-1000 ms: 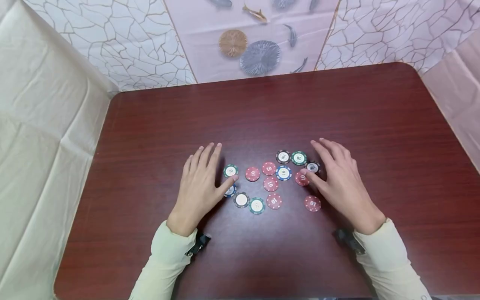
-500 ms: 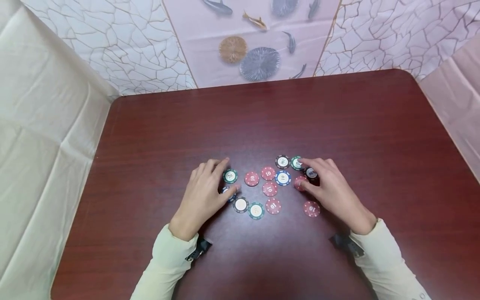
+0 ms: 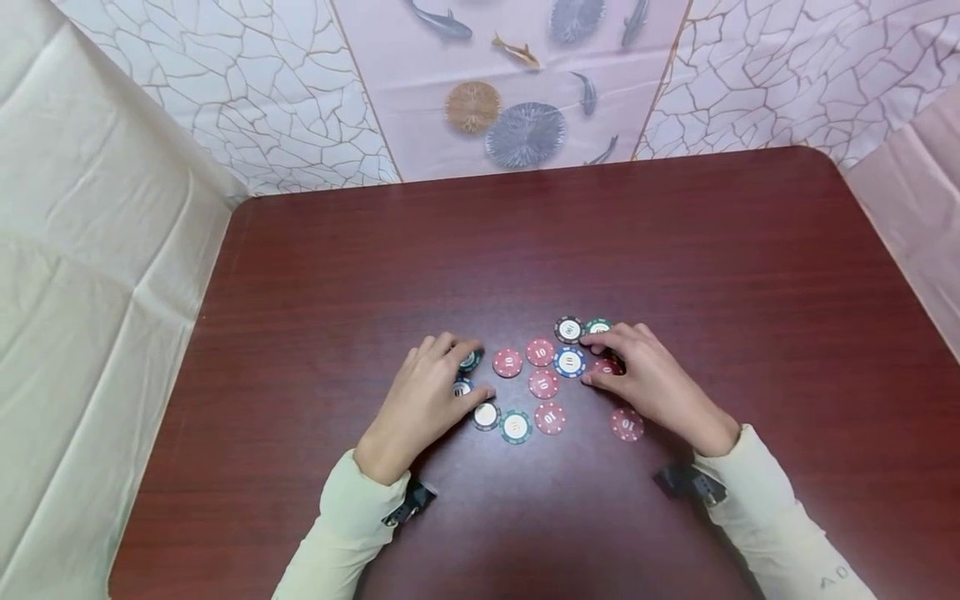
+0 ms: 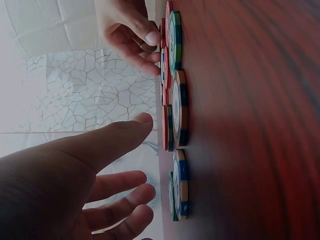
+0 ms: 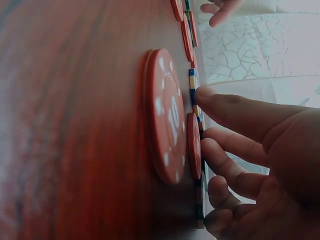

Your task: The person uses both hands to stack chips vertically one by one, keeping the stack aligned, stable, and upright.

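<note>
Poker chips in red, green, blue and black lie flat in a loose cluster at mid-table. My left hand point(image 3: 423, 392) hovers at the cluster's left side, fingers bent loosely over a green chip point(image 3: 472, 361) and thumb over a blue chip point(image 3: 461, 388). In the left wrist view its thumb point(image 4: 125, 135) stands apart from the chips. On the other side, my right hand point(image 3: 652, 383) has thumb and index fingertips beside a blue 10 chip point(image 3: 570, 362), partly covering a red chip point(image 3: 606, 367). The right wrist view shows its thumb point(image 5: 235, 110) at the blue chip's edge.
Between the hands lie several red 10 chips point(image 3: 543, 384), a black chip point(image 3: 569, 330) and a green chip point(image 3: 516, 427). Another red chip point(image 3: 627, 424) sits below the right hand. Patterned cloth point(image 3: 285, 108) hangs behind the dark red table point(image 3: 420, 250).
Both hands have moved inward and lower over the chips, their fingers bending more. The right thumb and index have shifted left toward the blue 10 chip. The chips keep their layout.
</note>
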The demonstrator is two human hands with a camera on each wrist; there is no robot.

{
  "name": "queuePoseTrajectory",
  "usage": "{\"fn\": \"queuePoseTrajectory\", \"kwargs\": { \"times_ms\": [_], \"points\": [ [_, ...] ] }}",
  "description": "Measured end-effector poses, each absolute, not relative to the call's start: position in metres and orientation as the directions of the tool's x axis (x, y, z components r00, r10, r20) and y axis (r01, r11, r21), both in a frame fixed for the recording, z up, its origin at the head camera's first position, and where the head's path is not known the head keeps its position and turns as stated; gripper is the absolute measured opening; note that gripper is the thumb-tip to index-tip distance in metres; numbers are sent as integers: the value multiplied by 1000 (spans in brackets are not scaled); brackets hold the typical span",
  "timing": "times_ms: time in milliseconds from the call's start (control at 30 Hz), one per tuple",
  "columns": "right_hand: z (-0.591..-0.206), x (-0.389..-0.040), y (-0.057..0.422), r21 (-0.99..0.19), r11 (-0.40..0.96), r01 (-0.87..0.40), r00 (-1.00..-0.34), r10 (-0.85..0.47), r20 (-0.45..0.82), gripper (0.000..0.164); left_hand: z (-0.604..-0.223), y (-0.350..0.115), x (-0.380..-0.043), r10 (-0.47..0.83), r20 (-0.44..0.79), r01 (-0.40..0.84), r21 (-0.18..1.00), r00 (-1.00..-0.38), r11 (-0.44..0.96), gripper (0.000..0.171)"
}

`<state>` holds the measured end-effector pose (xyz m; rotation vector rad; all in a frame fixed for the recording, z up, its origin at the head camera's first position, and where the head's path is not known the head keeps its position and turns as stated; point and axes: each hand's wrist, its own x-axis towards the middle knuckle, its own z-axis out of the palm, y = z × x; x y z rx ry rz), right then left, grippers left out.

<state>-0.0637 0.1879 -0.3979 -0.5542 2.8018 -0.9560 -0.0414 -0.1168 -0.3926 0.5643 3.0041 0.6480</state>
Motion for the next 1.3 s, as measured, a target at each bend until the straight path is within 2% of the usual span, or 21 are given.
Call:
{"fn": "queuePoseTrajectory", "kwargs": {
  "times_ms": [233, 567, 1067, 1300],
  "points": [
    [-404, -64, 187, -638, 715, -285, -931, -365, 7, 36, -394, -116, -42, 347, 42, 329, 442, -937, 834, 58],
    [-408, -60, 186, -631, 729, -263, -941, -338, 1, 36, -398, -113, -45, 380, 42, 358, 447, -924, 820, 53],
    [-414, -62, 177, -580, 732, -357, -922, -377, 92, 31, -397, -105, -57, 422, 19, 391, 415, -907, 822, 55],
    [-417, -60, 176, -583, 727, -362, -923, -367, 115, 31, -398, -102, -61, 440, 15, 410, 394, -898, 823, 53]
  ]
}}
